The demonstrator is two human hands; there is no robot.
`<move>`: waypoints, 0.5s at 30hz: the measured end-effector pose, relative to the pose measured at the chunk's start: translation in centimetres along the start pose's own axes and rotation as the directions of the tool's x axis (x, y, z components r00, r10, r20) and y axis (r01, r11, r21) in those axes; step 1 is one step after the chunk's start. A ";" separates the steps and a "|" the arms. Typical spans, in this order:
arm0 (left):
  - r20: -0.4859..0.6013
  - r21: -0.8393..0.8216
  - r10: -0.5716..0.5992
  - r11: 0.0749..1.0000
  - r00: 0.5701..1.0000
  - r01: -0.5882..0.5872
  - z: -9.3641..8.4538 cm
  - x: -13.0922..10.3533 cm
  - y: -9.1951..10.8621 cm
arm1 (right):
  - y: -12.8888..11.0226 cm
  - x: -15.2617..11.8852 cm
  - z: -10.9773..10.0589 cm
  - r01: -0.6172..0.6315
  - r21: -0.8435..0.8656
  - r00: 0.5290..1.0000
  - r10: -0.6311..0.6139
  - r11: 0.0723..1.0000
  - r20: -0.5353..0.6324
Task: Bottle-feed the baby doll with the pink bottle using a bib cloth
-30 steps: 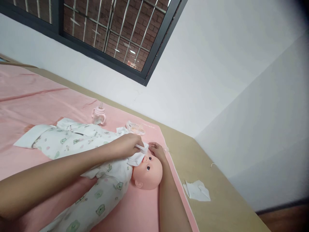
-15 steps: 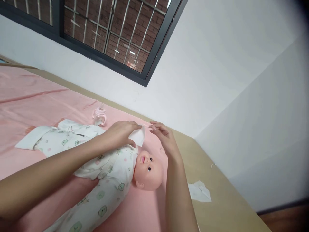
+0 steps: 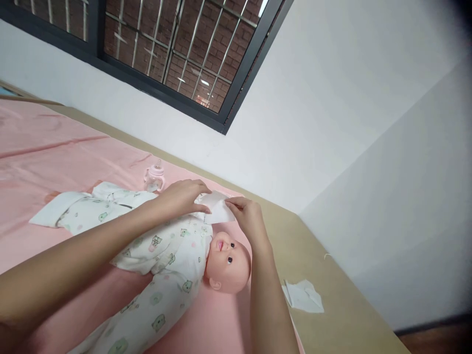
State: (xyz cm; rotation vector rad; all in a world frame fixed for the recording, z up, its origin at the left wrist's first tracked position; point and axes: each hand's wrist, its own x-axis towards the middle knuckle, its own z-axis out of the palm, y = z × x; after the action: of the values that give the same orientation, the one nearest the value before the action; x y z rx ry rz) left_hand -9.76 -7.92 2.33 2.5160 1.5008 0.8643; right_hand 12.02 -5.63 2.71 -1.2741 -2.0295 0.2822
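Observation:
A baby doll in white patterned clothes lies face up on a pink cloth. Just beyond its head, near the shoulder, a white tissue is spread between my hands. My right hand pinches the tissue's right side between thumb and fingertips. On the tissue's left edge, my left hand has its thumb and fingers parted, the fingertips touching the sheet. My left forearm passes over the doll's body.
A pink baby bottle with handles stands behind the doll. Another white tissue lies on the wooden surface at the right. A wall and barred window rise behind.
The tissue is now spread wider and flatter between my hands. My right hand has closed on its edge and moved slightly down.

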 end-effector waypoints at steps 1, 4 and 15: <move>-0.016 -0.001 -0.035 0.999 0.999 0.035 -0.2 0.1 -0.3 | 0.5 0.1 0.0 -0.030 -0.013 0.999 0.030 0.999 -0.012; -0.047 0.002 -0.140 0.990 0.989 0.140 -0.8 0.3 -1.7 | 1.8 0.3 -0.1 -0.130 -0.113 0.991 0.128 0.985 -0.023; -0.115 0.000 -0.472 0.880 0.874 0.476 -2.7 1.4 -9.8 | 3.1 0.2 -1.0 -0.299 -0.310 0.909 0.368 0.902 0.196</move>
State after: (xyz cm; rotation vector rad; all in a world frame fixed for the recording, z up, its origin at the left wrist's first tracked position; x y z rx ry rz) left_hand -18.25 -2.29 1.75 1.9864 2.0523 0.9076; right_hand 14.80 -4.14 1.84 -1.8530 -2.1016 0.3457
